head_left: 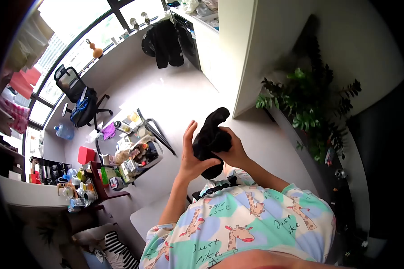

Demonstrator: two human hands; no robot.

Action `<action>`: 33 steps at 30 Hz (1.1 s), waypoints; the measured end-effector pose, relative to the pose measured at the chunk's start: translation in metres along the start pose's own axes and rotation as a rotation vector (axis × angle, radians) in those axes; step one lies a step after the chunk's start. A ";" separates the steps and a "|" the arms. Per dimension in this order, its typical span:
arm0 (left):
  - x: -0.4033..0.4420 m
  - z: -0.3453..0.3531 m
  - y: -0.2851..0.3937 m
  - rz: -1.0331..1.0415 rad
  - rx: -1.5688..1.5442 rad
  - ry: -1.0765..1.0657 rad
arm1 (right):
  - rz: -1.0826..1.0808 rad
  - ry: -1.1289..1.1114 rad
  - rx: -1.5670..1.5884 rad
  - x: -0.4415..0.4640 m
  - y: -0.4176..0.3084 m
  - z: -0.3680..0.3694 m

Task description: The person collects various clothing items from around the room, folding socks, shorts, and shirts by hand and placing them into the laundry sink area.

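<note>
Bunched black socks are held up in front of my body, one rounded end bending over at the top. My left hand cups them from the left, fingers stretched upward and thumb across the lower front. From the other side, my right hand grips the fabric, its fingertips partly hidden by the dark cloth. A lower black end hangs down just above my giraffe-print shirt.
A low table crowded with bottles and packets stands to the left. Beyond it are an office chair and a water jug. A leafy plant rises at right, beside a white wall. Black clothing hangs at the back.
</note>
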State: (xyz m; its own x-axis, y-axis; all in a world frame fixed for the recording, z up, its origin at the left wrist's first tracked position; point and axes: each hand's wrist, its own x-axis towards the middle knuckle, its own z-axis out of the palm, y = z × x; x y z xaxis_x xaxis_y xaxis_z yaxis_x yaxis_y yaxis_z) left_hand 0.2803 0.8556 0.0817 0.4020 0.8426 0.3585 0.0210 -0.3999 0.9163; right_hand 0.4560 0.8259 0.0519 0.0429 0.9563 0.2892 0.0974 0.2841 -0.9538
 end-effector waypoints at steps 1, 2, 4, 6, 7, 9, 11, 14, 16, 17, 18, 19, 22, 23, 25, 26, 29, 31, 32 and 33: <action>0.027 -0.004 -0.012 -0.066 -0.100 0.023 | 0.020 -0.074 0.034 0.036 0.003 -0.006; 0.052 -0.007 -0.021 -0.159 -0.269 0.018 | -0.021 -0.159 0.021 0.072 0.001 -0.008; 0.096 -0.017 -0.047 -0.298 -0.490 0.017 | -0.112 -0.339 -0.024 0.148 -0.005 -0.016; 0.121 -0.034 -0.089 -0.374 -0.077 0.008 | -0.130 -0.547 0.104 0.220 -0.002 -0.009; 0.137 -0.040 -0.105 -0.355 -0.096 0.106 | -0.132 -0.608 0.107 0.256 -0.002 -0.005; 0.175 -0.057 -0.131 -0.243 -0.129 0.273 | -0.117 -0.693 0.192 0.319 0.004 0.003; 0.228 -0.075 -0.155 -0.214 -0.354 0.417 | -0.206 -0.682 0.133 0.379 0.025 0.010; 0.310 -0.117 -0.188 -0.330 -0.561 0.581 | -0.371 -0.527 -0.065 0.454 0.075 0.023; 0.367 -0.148 -0.215 -0.393 -0.671 0.644 | -0.364 -0.463 -0.099 0.500 0.116 0.034; 0.398 -0.165 -0.228 -0.410 -0.716 0.650 | -0.306 -0.461 -0.069 0.522 0.145 0.042; 0.429 -0.179 -0.240 -0.426 -0.772 0.660 | -0.246 -0.467 -0.046 0.544 0.167 0.048; 0.458 -0.193 -0.252 -0.522 -0.673 0.605 | -0.211 -0.435 -0.093 0.565 0.178 0.054; 0.545 -0.229 -0.289 -0.408 -0.298 0.294 | -0.027 -0.250 -0.082 0.638 0.210 0.077; 0.572 -0.244 -0.310 -0.336 -0.149 0.216 | -0.085 -0.149 -0.075 0.668 0.223 0.084; 0.627 -0.270 -0.315 -0.266 0.020 0.179 | -0.086 0.014 -0.016 0.724 0.238 0.092; 0.652 -0.286 -0.324 -0.305 0.139 0.103 | -0.076 0.070 -0.012 0.758 0.241 0.096; 0.712 -0.319 -0.343 -0.230 0.116 0.132 | -0.036 0.154 0.074 0.856 0.275 0.109; 0.737 -0.336 -0.373 -0.217 0.152 0.196 | -0.013 0.133 0.066 0.924 0.299 0.115; 0.749 -0.347 -0.391 -0.301 0.117 0.241 | -0.004 0.117 0.064 0.963 0.314 0.120; 0.756 -0.357 -0.402 -0.390 0.085 0.281 | -0.012 0.146 0.068 1.001 0.330 0.126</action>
State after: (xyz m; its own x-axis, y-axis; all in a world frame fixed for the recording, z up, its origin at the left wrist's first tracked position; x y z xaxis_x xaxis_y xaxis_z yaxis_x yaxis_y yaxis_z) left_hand 0.2491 1.7818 0.0484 0.0867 0.9956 0.0359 0.2003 -0.0527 0.9783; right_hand 0.4061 1.8857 0.0168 0.1864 0.9340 0.3046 0.0319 0.3042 -0.9521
